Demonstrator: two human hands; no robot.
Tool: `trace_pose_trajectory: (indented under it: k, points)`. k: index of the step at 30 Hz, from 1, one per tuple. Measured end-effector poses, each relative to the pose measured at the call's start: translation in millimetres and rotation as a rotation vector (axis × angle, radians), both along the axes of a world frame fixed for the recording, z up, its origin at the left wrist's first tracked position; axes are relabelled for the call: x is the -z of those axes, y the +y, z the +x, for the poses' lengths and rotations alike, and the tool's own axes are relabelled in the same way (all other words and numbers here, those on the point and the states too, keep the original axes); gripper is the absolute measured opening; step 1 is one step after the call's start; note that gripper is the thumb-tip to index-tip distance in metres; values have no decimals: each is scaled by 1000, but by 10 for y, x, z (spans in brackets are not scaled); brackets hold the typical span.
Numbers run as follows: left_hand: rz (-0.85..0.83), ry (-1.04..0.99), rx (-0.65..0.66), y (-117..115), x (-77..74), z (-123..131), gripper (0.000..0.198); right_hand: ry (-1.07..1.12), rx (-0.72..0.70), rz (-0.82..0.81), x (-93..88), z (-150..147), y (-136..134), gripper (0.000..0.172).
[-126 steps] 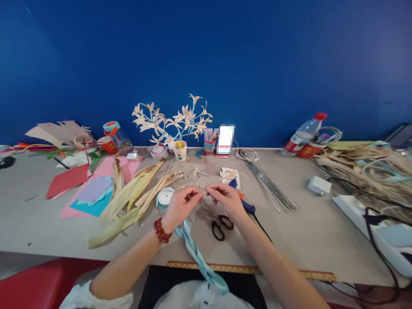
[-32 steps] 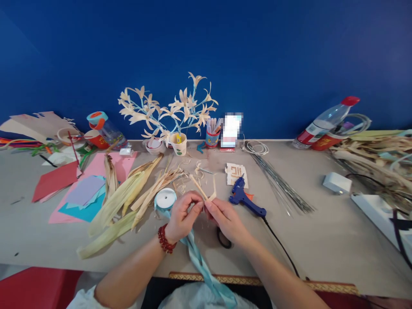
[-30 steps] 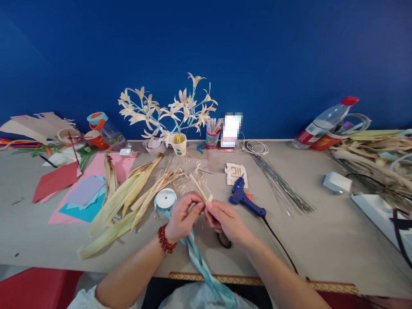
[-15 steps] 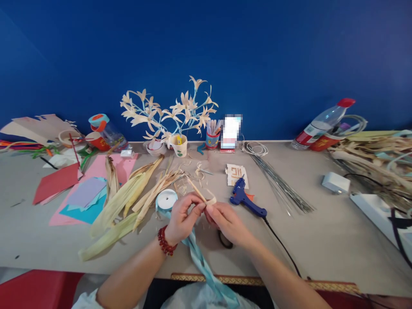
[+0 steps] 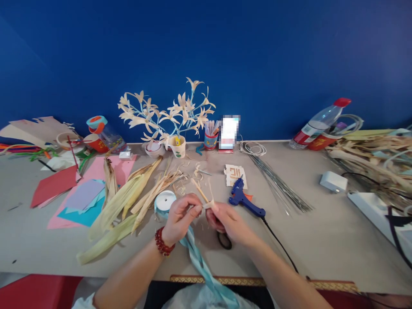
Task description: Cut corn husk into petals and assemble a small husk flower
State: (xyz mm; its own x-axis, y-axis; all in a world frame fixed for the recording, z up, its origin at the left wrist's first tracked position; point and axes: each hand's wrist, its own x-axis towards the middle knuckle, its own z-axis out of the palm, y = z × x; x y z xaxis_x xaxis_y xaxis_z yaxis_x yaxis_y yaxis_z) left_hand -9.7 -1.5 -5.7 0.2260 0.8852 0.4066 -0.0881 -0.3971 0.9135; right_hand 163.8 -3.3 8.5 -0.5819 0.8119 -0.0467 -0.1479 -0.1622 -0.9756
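Note:
Close together over the middle of the table, my two hands work on pale corn husk. My right hand [image 5: 223, 216] is closed on a narrow corn husk strip [image 5: 210, 198], bent at the fingertips, with a thin pale stick-like piece [image 5: 200, 189] pointing up and left from the grip. Thumb and forefinger of my left hand [image 5: 184, 213] pinch an end of the same strip. Left of that hand lies a roll of light blue ribbon [image 5: 165, 200], and a length of blue ribbon [image 5: 199, 259] runs beneath the wrist toward my lap. Under my right hand shows a black scissor-like loop [image 5: 224, 241].
A blue glue gun [image 5: 246, 199] lies to the right, beside a bundle of wires [image 5: 281, 184]. Corn husks [image 5: 116, 206] and coloured papers [image 5: 85, 195] spread left. Behind stand husk flowers [image 5: 180, 111] in a cup [image 5: 178, 150], a phone [image 5: 229, 133] and a tilted bottle [image 5: 317, 124].
The hands have drawn slightly apart, and the strip now stretches between the left fingertips and the right hand. Its free end has swung more upright. The view has shifted a little.

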Motion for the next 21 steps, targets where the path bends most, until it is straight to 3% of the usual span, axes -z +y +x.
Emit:
trace_pose_trajectory:
  k: [3, 5, 7, 12, 14, 16, 19, 21]
  points:
    - [-4, 89, -54, -12, 19, -14, 11, -228, 121, 293, 4, -51, -13, 54]
    - [-17, 132, -59, -19, 29, -20, 14, -273, 145, 334, -13, -67, -22, 54]
    - [-15, 134, -41, -21, 32, -21, 15, -215, 122, 254, -31, -59, -29, 53]
    - [-6, 41, -5, 0, 5, -11, 17, 129, -92, -214, -45, 11, -20, 51]
    - [-11, 25, 0, 10, -11, -8, 19, 163, -117, -269, -34, 16, -12, 52]
    - [-13, 19, -12, 15, -18, -8, 18, 94, -46, -153, -14, -4, -8, 54]
    - [-28, 42, -47, 5, -2, -14, 14, -122, 105, 191, 17, -53, -16, 57]
    - [-41, 62, -47, -6, 17, -19, 12, -225, 151, 307, 31, -79, -27, 56]
